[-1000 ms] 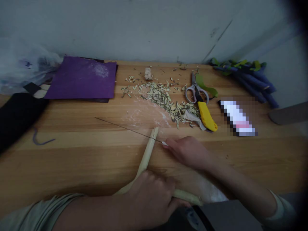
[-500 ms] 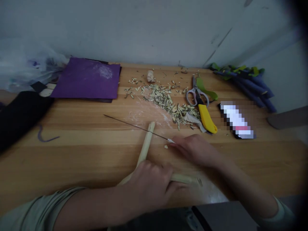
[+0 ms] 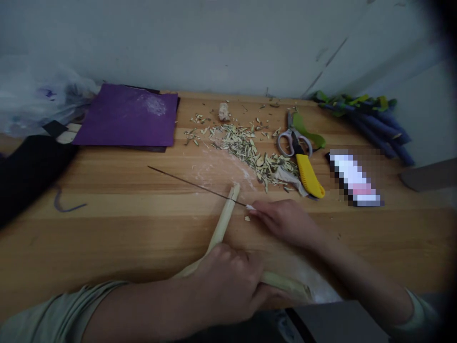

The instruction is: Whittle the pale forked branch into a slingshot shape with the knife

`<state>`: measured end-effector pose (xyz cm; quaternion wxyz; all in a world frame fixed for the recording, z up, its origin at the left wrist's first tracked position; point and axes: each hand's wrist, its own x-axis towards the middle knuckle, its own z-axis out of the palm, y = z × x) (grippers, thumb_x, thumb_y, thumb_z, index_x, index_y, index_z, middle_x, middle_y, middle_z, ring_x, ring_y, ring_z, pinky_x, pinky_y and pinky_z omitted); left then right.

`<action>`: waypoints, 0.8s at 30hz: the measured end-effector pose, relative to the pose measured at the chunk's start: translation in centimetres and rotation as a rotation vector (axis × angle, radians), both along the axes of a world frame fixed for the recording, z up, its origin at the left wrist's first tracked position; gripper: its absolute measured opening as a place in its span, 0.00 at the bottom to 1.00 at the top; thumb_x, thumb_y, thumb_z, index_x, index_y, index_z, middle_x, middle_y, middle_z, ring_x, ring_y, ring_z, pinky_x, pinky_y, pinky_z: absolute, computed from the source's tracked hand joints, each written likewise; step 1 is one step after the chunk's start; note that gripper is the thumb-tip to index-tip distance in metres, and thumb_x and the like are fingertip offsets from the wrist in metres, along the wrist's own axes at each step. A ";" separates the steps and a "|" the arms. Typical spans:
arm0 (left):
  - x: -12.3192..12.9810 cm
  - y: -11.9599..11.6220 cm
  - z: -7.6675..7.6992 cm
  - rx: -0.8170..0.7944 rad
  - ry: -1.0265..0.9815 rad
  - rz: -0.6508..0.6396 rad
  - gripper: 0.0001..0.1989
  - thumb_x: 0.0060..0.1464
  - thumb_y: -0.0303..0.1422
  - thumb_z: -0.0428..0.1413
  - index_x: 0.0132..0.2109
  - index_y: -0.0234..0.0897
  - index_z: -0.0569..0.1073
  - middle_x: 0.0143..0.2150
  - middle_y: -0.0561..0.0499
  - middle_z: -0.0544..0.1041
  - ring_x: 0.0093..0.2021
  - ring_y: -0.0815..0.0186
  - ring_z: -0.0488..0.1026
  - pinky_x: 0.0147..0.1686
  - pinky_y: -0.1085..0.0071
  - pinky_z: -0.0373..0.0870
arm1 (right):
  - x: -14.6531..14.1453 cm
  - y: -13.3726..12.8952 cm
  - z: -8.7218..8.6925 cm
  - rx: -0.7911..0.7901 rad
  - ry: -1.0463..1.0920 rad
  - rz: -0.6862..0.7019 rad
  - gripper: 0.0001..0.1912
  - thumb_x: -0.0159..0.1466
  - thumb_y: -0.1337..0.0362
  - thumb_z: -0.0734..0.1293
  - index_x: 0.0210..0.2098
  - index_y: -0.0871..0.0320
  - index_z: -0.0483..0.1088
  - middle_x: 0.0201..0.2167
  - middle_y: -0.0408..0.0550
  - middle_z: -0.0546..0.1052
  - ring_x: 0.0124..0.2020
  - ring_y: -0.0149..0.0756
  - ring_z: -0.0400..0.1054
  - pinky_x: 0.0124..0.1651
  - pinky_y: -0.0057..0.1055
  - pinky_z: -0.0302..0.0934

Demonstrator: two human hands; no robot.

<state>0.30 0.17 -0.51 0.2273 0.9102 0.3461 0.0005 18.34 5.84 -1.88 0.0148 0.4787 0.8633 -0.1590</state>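
Note:
A peeled, forked branch (image 3: 223,220), pale and Y-shaped, lies low over the front of the table. My left hand (image 3: 232,278) is wrapped round its fork, hiding the middle. One prong points away from me and another runs out to the right. My right hand (image 3: 282,219) pinches the whitish end of a thin dark needle file (image 3: 189,182). The file lies across the far prong just below its tip, its free end reaching left. Beside my right fingers is a small wood chip (image 3: 247,218).
Greenish shavings (image 3: 246,147) are heaped behind my hands. Scissors (image 3: 293,139) and a yellow-handled cutter (image 3: 309,176) lie on their right, near a phone (image 3: 355,178). Purple sheets (image 3: 130,116) sit at back left, bundled blue-grey sticks (image 3: 374,119) at back right.
The forked branch has shifted slightly right in my left hand's grip. The needle file has slid a little to the left across the prong.

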 end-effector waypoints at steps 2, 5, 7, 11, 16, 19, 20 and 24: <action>-0.3 0.8 0.0 0.031 0.019 0.105 0.22 0.56 0.46 0.39 0.33 0.35 0.69 0.23 0.48 0.75 0.22 0.60 0.72 0.22 0.66 0.65 | 1.7 0.7 0.4 -0.027 -0.008 0.001 0.19 0.65 0.57 0.50 0.31 0.57 0.67 0.23 0.45 0.73 0.24 0.32 0.65 0.27 0.27 0.48; -0.9 2.2 -0.1 0.062 0.013 0.242 0.26 0.57 0.48 0.34 0.33 0.35 0.69 0.22 0.48 0.74 0.22 0.60 0.72 0.21 0.68 0.63 | 4.7 1.7 1.3 -0.059 -0.047 -0.008 0.17 0.65 0.58 0.51 0.33 0.56 0.68 0.24 0.46 0.73 0.26 0.33 0.66 0.28 0.28 0.50; -1.2 2.7 -0.2 0.069 -0.002 0.265 0.27 0.57 0.49 0.32 0.33 0.35 0.69 0.22 0.48 0.74 0.23 0.61 0.72 0.21 0.68 0.62 | 5.4 1.9 1.5 -0.039 -0.077 -0.013 0.17 0.65 0.58 0.51 0.34 0.56 0.68 0.25 0.46 0.73 0.26 0.34 0.66 0.28 0.28 0.50; -1.0 2.4 -0.4 0.030 0.024 0.198 0.27 0.57 0.48 0.33 0.32 0.35 0.69 0.24 0.48 0.75 0.24 0.63 0.72 0.22 0.70 0.62 | 3.5 1.3 0.9 0.040 -0.113 0.043 0.17 0.65 0.58 0.50 0.30 0.56 0.66 0.21 0.45 0.72 0.23 0.33 0.65 0.25 0.27 0.47; -0.6 1.4 -0.2 -0.014 0.043 0.120 0.25 0.57 0.47 0.35 0.32 0.34 0.68 0.24 0.47 0.75 0.23 0.62 0.71 0.22 0.68 0.64 | 1.0 0.4 -0.1 0.190 -0.145 0.041 0.16 0.65 0.58 0.51 0.28 0.57 0.65 0.19 0.44 0.72 0.19 0.30 0.63 0.23 0.28 0.40; -0.2 0.4 0.1 -0.058 0.025 -0.014 0.21 0.56 0.46 0.40 0.34 0.34 0.68 0.24 0.48 0.75 0.23 0.62 0.71 0.23 0.67 0.65 | 0.4 0.1 -0.5 0.163 -0.117 0.076 0.16 0.65 0.58 0.52 0.28 0.57 0.64 0.21 0.44 0.73 0.19 0.30 0.63 0.23 0.29 0.39; -0.2 0.2 0.2 -0.070 0.021 -0.038 0.21 0.56 0.46 0.40 0.34 0.34 0.68 0.25 0.48 0.75 0.23 0.62 0.71 0.23 0.66 0.66 | 0.3 0.1 -0.5 0.142 -0.111 0.083 0.15 0.65 0.58 0.52 0.29 0.57 0.64 0.21 0.44 0.73 0.20 0.30 0.63 0.23 0.29 0.40; -0.5 0.7 0.2 -0.068 0.032 0.003 0.21 0.56 0.45 0.40 0.34 0.35 0.69 0.25 0.48 0.75 0.24 0.60 0.72 0.24 0.65 0.65 | 1.0 0.4 0.0 0.085 -0.097 0.058 0.17 0.65 0.57 0.50 0.29 0.57 0.64 0.20 0.43 0.72 0.20 0.30 0.63 0.24 0.28 0.42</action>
